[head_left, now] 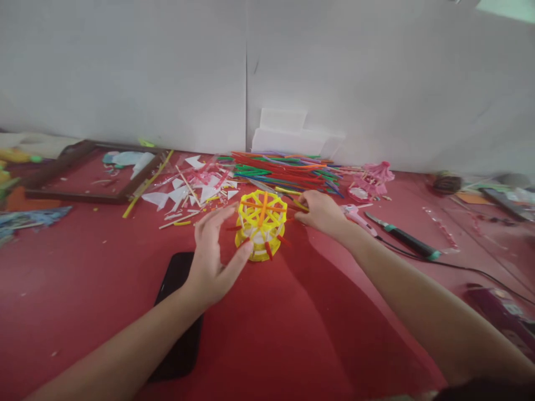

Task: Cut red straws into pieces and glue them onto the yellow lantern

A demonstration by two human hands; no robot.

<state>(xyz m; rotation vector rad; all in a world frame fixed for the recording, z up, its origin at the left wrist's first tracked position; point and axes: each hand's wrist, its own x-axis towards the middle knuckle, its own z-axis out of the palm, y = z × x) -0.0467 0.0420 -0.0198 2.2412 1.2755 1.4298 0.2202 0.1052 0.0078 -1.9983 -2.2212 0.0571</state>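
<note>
A small round yellow lattice model (262,225) stands on the red table, with orange strips crossed over its top and red pegs sticking out around its side. My left hand (215,250) curves around its left side, the thumb against the front and the other fingers at the far left. On the other side, my right hand (320,211) is closed on a slim tool with yellow handles (301,206). My fingers hide much of this tool, and its kind is unclear. Behind the model lies a pile of coloured fuzzy stems (284,171).
A black phone (179,334) lies by my left forearm. White and pink scraps (204,186) and a brown frame (79,196) are at the back left. To the right are a pink glue gun (359,220) with a cord, a green-and-black cutter (409,240) and a pink model (376,178).
</note>
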